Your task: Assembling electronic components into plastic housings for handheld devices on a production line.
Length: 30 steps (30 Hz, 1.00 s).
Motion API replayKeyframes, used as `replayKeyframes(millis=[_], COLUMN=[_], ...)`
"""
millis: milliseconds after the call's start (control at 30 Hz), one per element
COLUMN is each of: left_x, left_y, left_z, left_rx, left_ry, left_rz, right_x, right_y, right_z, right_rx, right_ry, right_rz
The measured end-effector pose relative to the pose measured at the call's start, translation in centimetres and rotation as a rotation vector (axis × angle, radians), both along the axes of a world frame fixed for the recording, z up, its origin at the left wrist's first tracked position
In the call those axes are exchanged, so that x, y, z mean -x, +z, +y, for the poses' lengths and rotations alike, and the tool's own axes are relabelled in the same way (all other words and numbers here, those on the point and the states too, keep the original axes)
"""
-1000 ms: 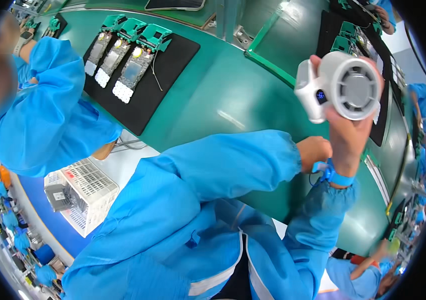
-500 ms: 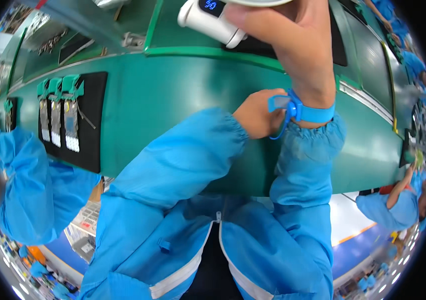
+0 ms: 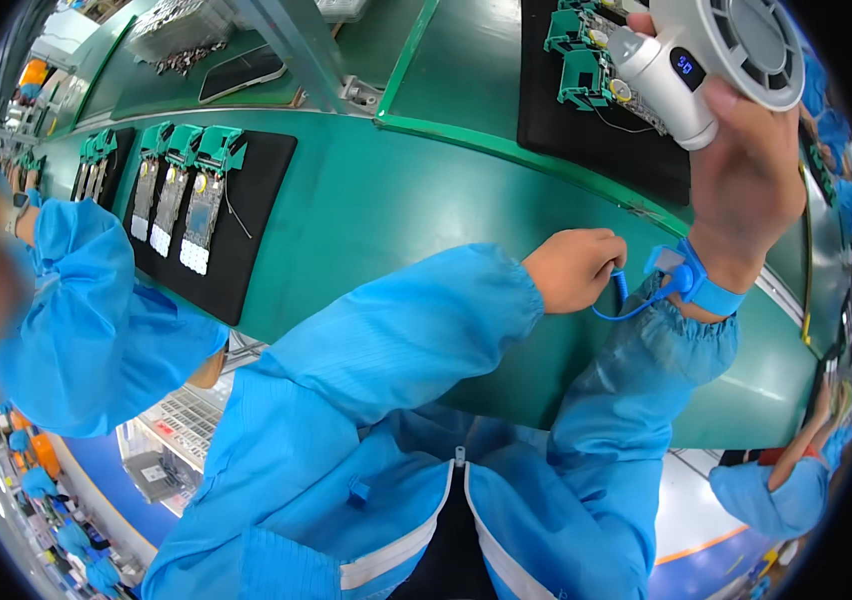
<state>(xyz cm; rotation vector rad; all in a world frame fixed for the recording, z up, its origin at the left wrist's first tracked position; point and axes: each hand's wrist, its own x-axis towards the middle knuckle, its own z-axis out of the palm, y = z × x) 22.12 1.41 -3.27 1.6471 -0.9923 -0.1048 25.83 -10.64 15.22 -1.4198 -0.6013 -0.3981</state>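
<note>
A white handheld fan (image 3: 681,95) with a round grille and a small lit display is gripped in my right hand (image 3: 746,150). It is held up at the upper right, over a black mat (image 3: 556,125). Around my right wrist runs a blue wrist strap (image 3: 718,297). My left hand (image 3: 574,270) is closed beside it, with the strap's thin blue cord (image 3: 626,312) running into its curled fingers. Behind the fan, circuit boards with green clip-like fixtures (image 3: 583,78) lie on that mat, partly hidden by the fan.
On the left, another black mat (image 3: 271,185) carries several boards (image 3: 203,215) in green fixtures. A metal post (image 3: 296,45) and a green raised edge (image 3: 506,150) cross the green table (image 3: 366,200). A co-worker in a blue sleeve (image 3: 76,320) sits close at the left.
The view has shifted, bringing the whole fan and the boards behind it into sight. My left hand has come away from my right wrist, with the blue cord now spanning the gap.
</note>
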Motion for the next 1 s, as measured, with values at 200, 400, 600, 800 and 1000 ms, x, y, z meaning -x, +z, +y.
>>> replayKeyframes(millis=[200,400,600,800,1000], left_x=[-0.2,-0.2,-0.1,-0.3,-0.2], left_y=[-0.7,-1.3,-1.0,-1.2,-1.1], left_z=[0.2,-0.4,-0.1,-0.1,-0.4], left_rx=[-0.003,-0.032,-0.042,-0.033,-0.004], left_ry=[-0.035,-0.045,-0.06,-0.087,-0.084], left_rz=[0.039,0.038,0.014,0.046,0.056], right_x=[-0.2,1.0,1.4,0.9,1.0], right_y=[-0.4,0.2,0.8,0.6,0.5], right_z=[2.3,3.8,4.6,4.9,4.4], right_rx=[0.118,0.136,0.16,0.12,0.117], right_ry=[-0.103,-0.148,-0.129,-0.07,-0.092], right_rz=[-0.023,-0.036,-0.009,-0.014,-0.008])
